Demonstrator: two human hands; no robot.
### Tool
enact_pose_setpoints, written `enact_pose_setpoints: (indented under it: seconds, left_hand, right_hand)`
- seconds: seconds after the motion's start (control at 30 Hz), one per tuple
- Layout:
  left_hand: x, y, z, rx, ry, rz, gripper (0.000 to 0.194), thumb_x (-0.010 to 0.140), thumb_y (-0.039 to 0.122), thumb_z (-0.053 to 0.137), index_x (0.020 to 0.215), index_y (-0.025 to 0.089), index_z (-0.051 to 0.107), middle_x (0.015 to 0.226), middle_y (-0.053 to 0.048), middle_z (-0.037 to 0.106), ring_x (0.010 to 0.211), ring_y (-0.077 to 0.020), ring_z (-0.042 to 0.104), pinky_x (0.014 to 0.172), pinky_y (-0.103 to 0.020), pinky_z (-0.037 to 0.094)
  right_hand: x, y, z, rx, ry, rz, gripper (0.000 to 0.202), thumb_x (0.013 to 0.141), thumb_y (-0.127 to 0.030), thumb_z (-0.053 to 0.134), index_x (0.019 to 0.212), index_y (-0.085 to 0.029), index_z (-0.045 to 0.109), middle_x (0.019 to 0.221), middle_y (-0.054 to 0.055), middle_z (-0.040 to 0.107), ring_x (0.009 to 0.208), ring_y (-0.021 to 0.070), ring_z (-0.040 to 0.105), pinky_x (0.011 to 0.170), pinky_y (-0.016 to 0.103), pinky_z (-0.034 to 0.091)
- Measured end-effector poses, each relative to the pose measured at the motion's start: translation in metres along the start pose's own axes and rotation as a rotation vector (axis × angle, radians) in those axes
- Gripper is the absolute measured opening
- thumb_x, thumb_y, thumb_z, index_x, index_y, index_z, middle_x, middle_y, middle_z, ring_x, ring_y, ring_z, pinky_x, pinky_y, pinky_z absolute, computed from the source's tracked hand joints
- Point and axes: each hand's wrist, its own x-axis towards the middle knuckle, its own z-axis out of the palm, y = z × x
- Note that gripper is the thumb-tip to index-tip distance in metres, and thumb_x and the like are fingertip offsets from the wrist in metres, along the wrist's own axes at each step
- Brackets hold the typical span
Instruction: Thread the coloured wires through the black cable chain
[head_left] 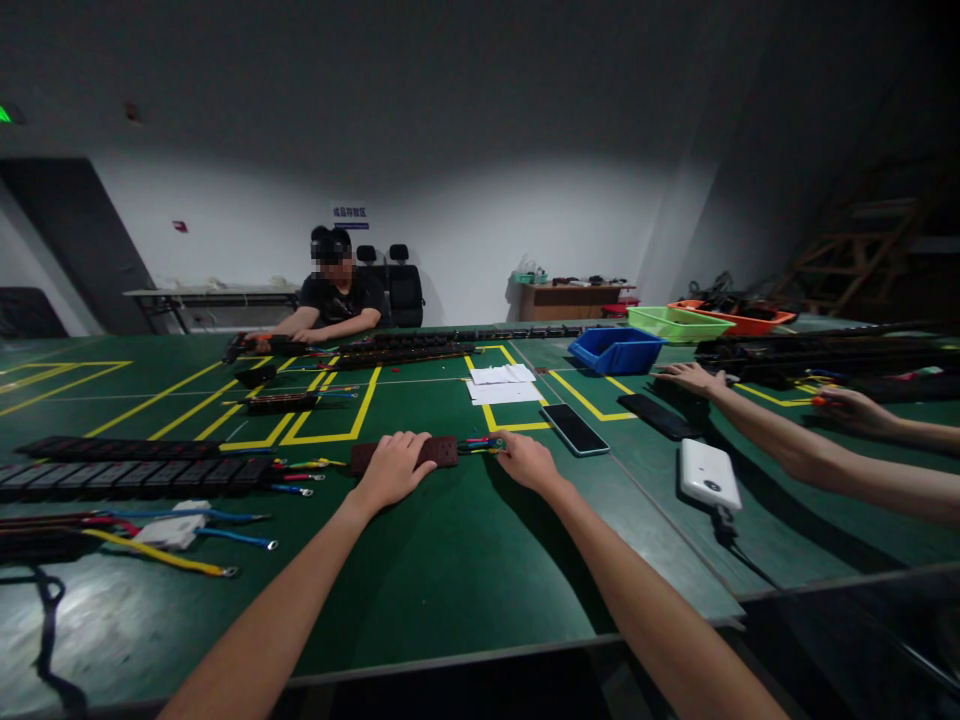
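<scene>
Dark-red strip (363,457) under left hand's (393,468) flat grip; right (525,460) pinches wire ends (491,444); phone (575,429) beyond.

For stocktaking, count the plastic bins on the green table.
3: the blue bin right of the papers, the green bin behind it, the orange bin behind that. Others may be hidden.

Flat on the green tabletop (420,570), a dark reddish-brown strip (447,452), long side running left to right, middle covered from view, with a short bundle of thin coloured wires (477,445), blue among them, stretched from its right end.
</scene>
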Motion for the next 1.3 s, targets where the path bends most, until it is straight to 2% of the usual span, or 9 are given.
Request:
enact_pose_setpoints:
  seconds: [0.07,0.2,0.33,0.4,0.5,0.6,0.77,0.93,1.3]
  left_hand:
    - [0.0000,0.0003,-0.0004,-0.001,0.000,-0.001,0.052,0.099,0.052,0.047,0.137,0.018,0.051,0.125,-0.013,0.065,0.111,-0.0271,0.059,0.094,-0.040,0.042]
    - [0.0000,0.0005,-0.0005,-0.004,-0.003,-0.003,0.051,0.099,0.052,0.048,0.136,0.017,0.052,0.124,-0.013,0.065,0.110,-0.0271,0.059,0.094,-0.040,0.042]
    - [0.0002,0.0005,-0.0003,-0.005,0.000,0.004,0.051,0.099,0.051,0.048,0.137,0.017,0.052,0.124,-0.012,0.065,0.111,-0.0269,0.059,0.094,-0.040,0.042]
    - [0.0004,0.0006,-0.0003,0.002,0.000,0.003,0.051,0.098,0.051,0.048,0.136,0.018,0.052,0.124,-0.013,0.065,0.111,-0.0273,0.059,0.094,-0.040,0.042]
    - [0.0005,0.0010,-0.0009,0.009,-0.004,-0.003,0.050,0.098,0.051,0.049,0.136,0.019,0.053,0.123,-0.013,0.065,0.110,-0.0278,0.059,0.093,-0.040,0.042]
    - [0.0003,0.0016,-0.0021,-0.001,-0.007,-0.003,0.050,0.098,0.052,0.047,0.136,0.019,0.052,0.123,-0.013,0.065,0.111,-0.0274,0.059,0.094,-0.040,0.042]
    - [0.0004,0.0024,-0.0039,-0.009,-0.018,-0.010,0.051,0.098,0.051,0.047,0.136,0.019,0.052,0.124,-0.013,0.065,0.111,-0.0273,0.059,0.095,-0.041,0.041]
    - [0.0004,0.0026,-0.0042,-0.028,-0.017,-0.006,0.051,0.099,0.051,0.047,0.137,0.018,0.052,0.125,-0.013,0.065,0.111,-0.0267,0.059,0.096,-0.040,0.041]
    - [0.0004,0.0007,-0.0015,-0.014,-0.007,0.002,0.052,0.099,0.052,0.046,0.137,0.019,0.052,0.124,-0.013,0.065,0.110,-0.0271,0.059,0.095,-0.040,0.041]
  right_hand:
    - [0.0007,0.0001,-0.0004,0.014,0.016,0.035,0.041,0.094,-0.024,0.048,0.135,-0.025,0.055,0.115,0.009,0.070,0.100,0.0245,0.067,0.076,0.030,0.043]
    - [0.0010,0.0000,-0.0011,0.030,0.013,0.055,0.024,0.096,-0.024,0.046,0.112,-0.022,0.064,0.110,0.009,0.071,0.097,0.0226,0.067,0.071,0.027,0.041]
    - [-0.0007,-0.0008,-0.0007,0.013,0.035,0.034,0.039,0.095,-0.025,0.048,0.134,-0.025,0.054,0.113,0.009,0.071,0.099,0.0243,0.067,0.072,0.029,0.042]
    - [-0.0014,-0.0011,0.0000,-0.005,0.033,-0.001,0.045,0.094,-0.023,0.048,0.139,-0.029,0.051,0.118,0.008,0.070,0.102,0.0254,0.067,0.075,0.030,0.043]
    - [-0.0014,-0.0013,0.0010,-0.019,0.018,-0.017,0.043,0.094,-0.022,0.047,0.134,-0.031,0.055,0.122,0.006,0.070,0.105,0.0254,0.067,0.077,0.030,0.044]
    - [-0.0003,-0.0015,0.0010,-0.010,0.023,0.026,0.039,0.095,-0.025,0.047,0.133,-0.025,0.053,0.115,0.009,0.071,0.098,0.0247,0.068,0.076,0.030,0.044]
    - [0.0002,-0.0020,-0.0013,-0.013,-0.012,0.062,0.023,0.097,-0.025,0.046,0.114,-0.022,0.061,0.108,0.009,0.071,0.097,0.0244,0.068,0.074,0.029,0.043]
    - [-0.0019,-0.0017,-0.0017,-0.006,0.014,0.009,0.044,0.095,-0.023,0.046,0.139,-0.028,0.051,0.118,0.008,0.070,0.101,0.0245,0.067,0.075,0.030,0.045]
    - [-0.0017,-0.0031,-0.0016,-0.030,-0.013,0.013,0.042,0.096,-0.023,0.046,0.137,-0.030,0.056,0.124,0.008,0.069,0.107,0.0249,0.066,0.081,0.031,0.046]
